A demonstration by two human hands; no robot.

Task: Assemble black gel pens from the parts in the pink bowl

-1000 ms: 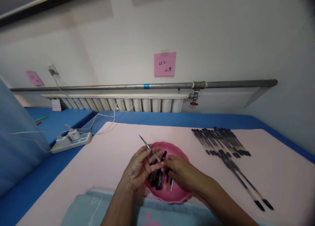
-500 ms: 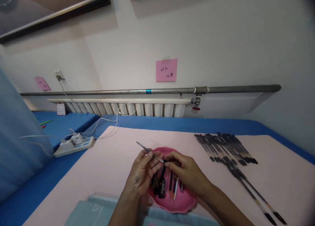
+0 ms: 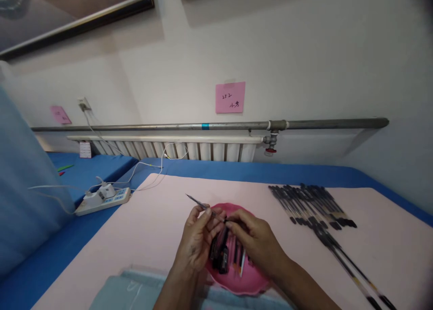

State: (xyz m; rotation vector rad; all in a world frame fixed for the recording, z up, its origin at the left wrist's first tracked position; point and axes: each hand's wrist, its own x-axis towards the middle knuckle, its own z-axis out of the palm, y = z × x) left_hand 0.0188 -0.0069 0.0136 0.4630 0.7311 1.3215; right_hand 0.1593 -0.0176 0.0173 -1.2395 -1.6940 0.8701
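Observation:
Between its thumb and fingers, my left hand (image 3: 195, 239) holds a slim clear-barrelled pen (image 3: 197, 202), its pointed tip up and to the left. My right hand (image 3: 259, 239) pinches a small black part at the pen's rear end; the fingertips partly hide it. Both hands are over a pink scalloped plate (image 3: 233, 288). On that plate lie black pen caps (image 3: 223, 261) and several thin pen parts (image 3: 237, 259), partly covered by my hands.
Black-capped pens (image 3: 309, 206) lie in a row to the right, with two longer lines of pens (image 3: 352, 265) nearer me. A folded light-blue cloth (image 3: 118, 292) is at the front left. A power strip (image 3: 103, 202) with cables sits on the blue cover's left side.
The view has shifted very slightly. Both hands keep nearly the same place and grip on the pen, with the right fingers still at its rear end.

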